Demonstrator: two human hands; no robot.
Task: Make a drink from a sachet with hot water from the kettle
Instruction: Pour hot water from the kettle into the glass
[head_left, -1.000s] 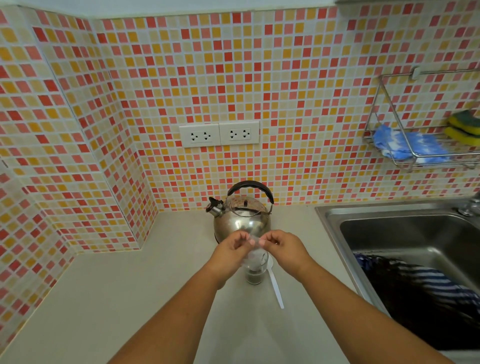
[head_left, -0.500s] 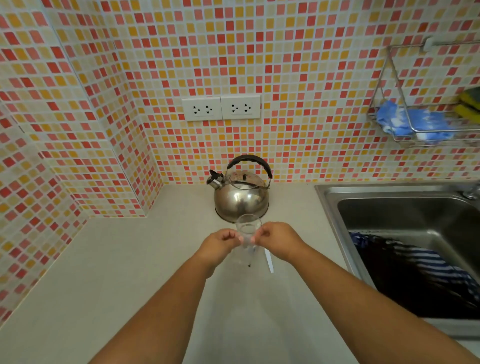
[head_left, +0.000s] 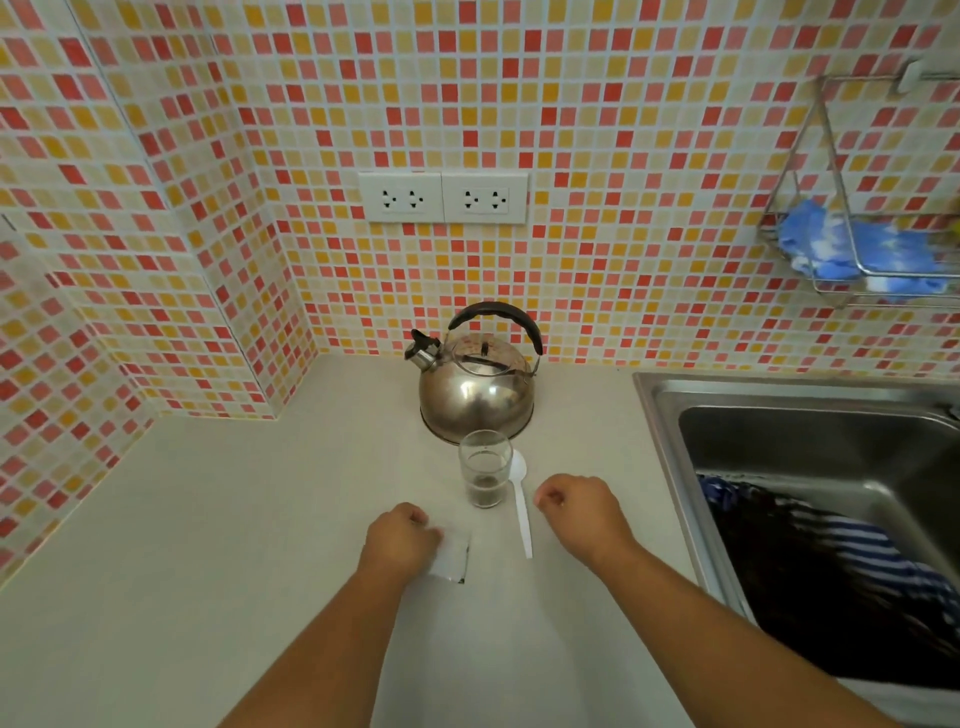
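A clear glass (head_left: 484, 467) with dark powder at its bottom stands on the pale counter (head_left: 208, 545), just in front of the steel kettle (head_left: 475, 387) with a black handle. A white plastic spoon (head_left: 521, 506) lies right of the glass. My left hand (head_left: 402, 543) rests on the counter, its fingers on a whitish, torn sachet (head_left: 453, 558) that lies flat. My right hand (head_left: 582, 512) hovers right of the spoon, fingers curled, holding nothing that I can see.
A steel sink (head_left: 670, 415) at the right holds dark striped cloth (head_left: 831, 561). A wire rack (head_left: 852, 218) on the tiled wall carries a blue cloth. Two wall sockets (head_left: 443, 197) sit above the kettle.
Both hands held the sachet over the glass; now they have parted. The left hand has brought the sachet down to the counter, and the right hand has let go and moved right.
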